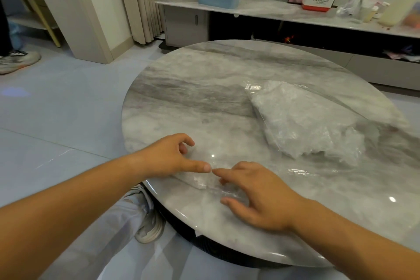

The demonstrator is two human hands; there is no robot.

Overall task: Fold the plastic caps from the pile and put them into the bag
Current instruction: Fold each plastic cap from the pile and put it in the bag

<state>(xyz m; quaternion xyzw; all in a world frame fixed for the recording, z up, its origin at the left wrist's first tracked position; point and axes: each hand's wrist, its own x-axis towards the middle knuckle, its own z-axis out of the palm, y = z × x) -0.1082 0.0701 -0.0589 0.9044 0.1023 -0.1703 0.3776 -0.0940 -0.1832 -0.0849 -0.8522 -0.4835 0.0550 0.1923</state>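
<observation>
At six o'clock on the marble surface (pixel 204 88): pressing a clear plastic cap (pixel 204 183) flat under left hand (pixel 172 157) and right hand (pixel 256 191), both unclenched, seemingly to set a fold; bag (pixel 302 118) at two o'clock, within reach.

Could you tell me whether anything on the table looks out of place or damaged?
Nothing stands out: the bag of caps lies on the table, and the left hand and right hand touch one clear cap.

Bag (pixel 302 118) on table (pixel 193 88) right; cap (pixel 200 180) near front edge.
</observation>
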